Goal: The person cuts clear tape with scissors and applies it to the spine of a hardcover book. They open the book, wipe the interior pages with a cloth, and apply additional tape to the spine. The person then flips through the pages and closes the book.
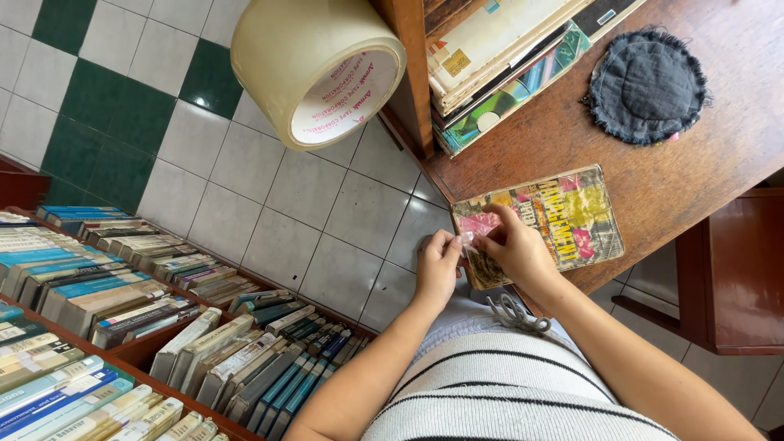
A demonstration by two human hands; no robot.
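Blurred tape roll (318, 69) looms overhead; both hands' fingers (445, 245) pinch barely visible clear tape (467, 239) beside a worn book (563, 216).

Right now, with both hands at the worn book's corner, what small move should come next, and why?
Probably press the clear tape strip down onto the worn book. Both the left hand and right hand pinch the strip right at the book's frayed near-left corner, at the edge of the wooden table.

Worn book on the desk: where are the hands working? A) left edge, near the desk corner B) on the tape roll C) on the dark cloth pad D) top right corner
A: both the left hand and right hand pinch clear tape at the worn book's left edge.
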